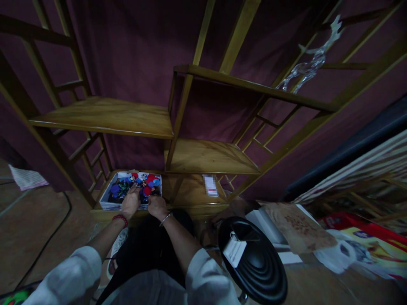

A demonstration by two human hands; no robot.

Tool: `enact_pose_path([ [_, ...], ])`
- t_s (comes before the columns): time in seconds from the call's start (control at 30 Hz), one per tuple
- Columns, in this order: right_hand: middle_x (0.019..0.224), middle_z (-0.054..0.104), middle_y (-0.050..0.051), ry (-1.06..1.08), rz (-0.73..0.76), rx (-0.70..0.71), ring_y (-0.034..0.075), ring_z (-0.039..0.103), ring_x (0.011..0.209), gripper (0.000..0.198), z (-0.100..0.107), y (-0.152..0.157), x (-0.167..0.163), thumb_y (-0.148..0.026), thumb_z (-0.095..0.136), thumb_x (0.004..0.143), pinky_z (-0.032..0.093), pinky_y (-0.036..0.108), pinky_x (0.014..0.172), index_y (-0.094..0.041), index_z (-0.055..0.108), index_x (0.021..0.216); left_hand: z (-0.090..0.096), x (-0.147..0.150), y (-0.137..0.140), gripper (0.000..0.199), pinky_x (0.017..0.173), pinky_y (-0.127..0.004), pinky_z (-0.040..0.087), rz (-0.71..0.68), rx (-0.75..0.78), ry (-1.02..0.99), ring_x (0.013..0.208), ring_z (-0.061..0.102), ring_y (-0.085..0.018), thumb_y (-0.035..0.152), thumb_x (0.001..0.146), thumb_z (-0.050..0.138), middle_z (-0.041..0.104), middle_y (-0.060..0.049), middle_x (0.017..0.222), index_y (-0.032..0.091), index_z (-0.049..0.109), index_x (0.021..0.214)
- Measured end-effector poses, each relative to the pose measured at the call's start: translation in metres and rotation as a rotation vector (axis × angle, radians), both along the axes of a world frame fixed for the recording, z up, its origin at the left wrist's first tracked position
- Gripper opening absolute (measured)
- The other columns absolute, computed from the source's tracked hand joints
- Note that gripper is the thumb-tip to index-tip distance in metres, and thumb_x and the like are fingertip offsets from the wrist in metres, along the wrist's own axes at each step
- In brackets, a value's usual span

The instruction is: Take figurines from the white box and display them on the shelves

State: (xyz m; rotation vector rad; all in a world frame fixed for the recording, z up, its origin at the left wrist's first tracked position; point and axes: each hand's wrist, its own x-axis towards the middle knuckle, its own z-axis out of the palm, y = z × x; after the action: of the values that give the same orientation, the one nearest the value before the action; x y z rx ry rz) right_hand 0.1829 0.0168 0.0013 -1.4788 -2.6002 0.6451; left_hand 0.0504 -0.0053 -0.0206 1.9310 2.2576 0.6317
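The person's left hand [131, 200], with a red beaded bracelet [120, 219] at the wrist, reaches over the front wall of a shallow white rectangular box [110, 206]; its fingers extend among small multicoloured figurines [124, 186] in blue, red, purple and green. The right hand [157, 206], with a thin silver-coloured bracelet [165, 219], is at the box's front right corner, its fingers bent inward. The 2 hands are near each other but apart — whether either is closed on a piece I cannot tell, as the fingertips are hidden or too dark.

The box sits at the left end of the lowest brown wooden shelf [182, 188], with the figurines crowded inside it. Farther right on that shelf lies a white rectangular card-like item [210, 185], its surface blurred. Beside the person's right leg is a round black ridged stool [260, 262] — a white face mask [234, 250] rests on its seat.
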Motion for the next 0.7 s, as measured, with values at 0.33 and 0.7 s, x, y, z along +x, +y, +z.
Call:
enact_pose_path([
  [0.33, 0.099, 0.066, 0.011, -0.06, -0.053, -0.096, 0.021, 0.061, 0.092, 0.033, 0.0, 0.015, -0.011, -0.018, 0.045, 0.076, 0.045, 0.028, 0.075, -0.016, 0.054, 0.108, -0.006, 0.001, -0.002, 0.045, 0.105, -0.034, 0.03, -0.066, 0.111, -0.168, 0.127, 0.032, -0.018, 0.006, 0.079, 0.028, 0.05, -0.01, 0.125, 0.012, 0.046, 0.12],
  [0.7, 0.11, 0.061, 0.008, -0.011, -0.074, -0.239, 0.023, 0.058, 0.099, 0.046, 0.005, 0.016, -0.014, -0.033, 0.049, 0.076, 0.046, 0.031, 0.077, -0.024, 0.044, 0.122, -0.003, 0.02, -0.01, 0.054, 0.098, -0.037, 0.038, -0.144, 0.133, -0.433, 0.113, 0.05, -0.019, 0.011, 0.08, 0.028, 0.056, -0.012, 0.118, 0.011, 0.028, 0.133],
])
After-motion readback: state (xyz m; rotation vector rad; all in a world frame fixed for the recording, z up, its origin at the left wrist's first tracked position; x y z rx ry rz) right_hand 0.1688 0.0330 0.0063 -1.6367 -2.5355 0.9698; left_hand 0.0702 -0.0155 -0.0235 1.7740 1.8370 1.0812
